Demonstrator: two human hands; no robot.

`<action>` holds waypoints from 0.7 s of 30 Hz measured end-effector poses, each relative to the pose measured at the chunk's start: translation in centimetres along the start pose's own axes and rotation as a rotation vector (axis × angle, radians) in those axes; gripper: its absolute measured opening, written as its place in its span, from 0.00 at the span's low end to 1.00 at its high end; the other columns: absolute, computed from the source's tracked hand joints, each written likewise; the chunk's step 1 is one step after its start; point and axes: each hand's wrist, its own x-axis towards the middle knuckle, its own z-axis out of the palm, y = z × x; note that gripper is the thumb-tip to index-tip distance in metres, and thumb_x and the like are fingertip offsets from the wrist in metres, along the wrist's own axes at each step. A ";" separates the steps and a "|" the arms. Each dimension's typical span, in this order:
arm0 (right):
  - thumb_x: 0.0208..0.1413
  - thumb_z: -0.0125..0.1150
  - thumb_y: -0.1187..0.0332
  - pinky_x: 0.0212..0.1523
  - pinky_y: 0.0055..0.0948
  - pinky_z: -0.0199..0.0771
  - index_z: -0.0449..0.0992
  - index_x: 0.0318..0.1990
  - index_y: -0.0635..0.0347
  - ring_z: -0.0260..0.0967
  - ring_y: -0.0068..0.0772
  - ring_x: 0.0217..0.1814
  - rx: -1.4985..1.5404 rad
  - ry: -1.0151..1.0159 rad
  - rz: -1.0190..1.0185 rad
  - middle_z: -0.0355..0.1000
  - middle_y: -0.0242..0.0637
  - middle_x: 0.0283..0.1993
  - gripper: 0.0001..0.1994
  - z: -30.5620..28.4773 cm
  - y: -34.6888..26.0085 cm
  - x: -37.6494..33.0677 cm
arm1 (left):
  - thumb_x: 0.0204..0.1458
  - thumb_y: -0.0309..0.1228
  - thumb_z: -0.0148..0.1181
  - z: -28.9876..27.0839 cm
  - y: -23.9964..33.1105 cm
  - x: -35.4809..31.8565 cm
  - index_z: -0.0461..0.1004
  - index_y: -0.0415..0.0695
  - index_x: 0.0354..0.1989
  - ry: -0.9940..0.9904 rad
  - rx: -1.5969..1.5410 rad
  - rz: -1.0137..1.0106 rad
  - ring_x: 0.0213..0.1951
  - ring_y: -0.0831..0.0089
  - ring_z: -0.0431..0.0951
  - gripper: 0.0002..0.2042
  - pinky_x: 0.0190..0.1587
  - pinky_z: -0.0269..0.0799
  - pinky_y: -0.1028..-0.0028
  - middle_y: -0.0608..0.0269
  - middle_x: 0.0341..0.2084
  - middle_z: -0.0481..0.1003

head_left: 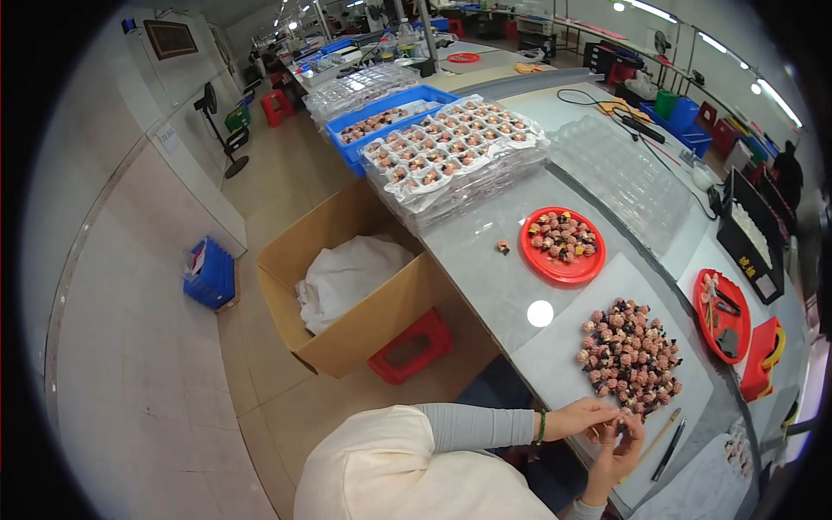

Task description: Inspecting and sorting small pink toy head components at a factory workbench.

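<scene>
My left hand [579,419], with a green bracelet at the wrist, meets my right hand [617,452] at the near edge of the pile. The fingertips of both hands are pinched together around one small dark and pink piece [620,426], mostly hidden by the fingers. Just beyond them lies a heap of small pink, knobbly pieces [631,355] with dark and cream parts, on a white sheet [555,347]. Beside my right hand rest a yellow pencil-like stick [661,433] and a black pen-like tool [669,449].
A red round plate [562,276] holds more pink pieces; one loose piece [503,248] lies left of it. Clear trays [459,195] are stacked beyond, the top one filled. A blue bin [347,147] and a cardboard box [364,316] stand left. Another red plate [733,354] holds tools.
</scene>
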 end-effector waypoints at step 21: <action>0.57 0.50 0.74 0.32 0.17 0.67 0.67 0.43 0.67 0.66 0.20 0.34 0.183 0.173 0.259 0.68 0.34 0.37 0.09 1.2 1.6 -0.7 | 0.54 0.29 0.52 -1.3 -0.4 1.9 0.70 0.36 0.46 0.007 0.476 0.442 0.39 0.79 0.71 0.13 0.43 0.68 0.79 0.63 0.37 0.73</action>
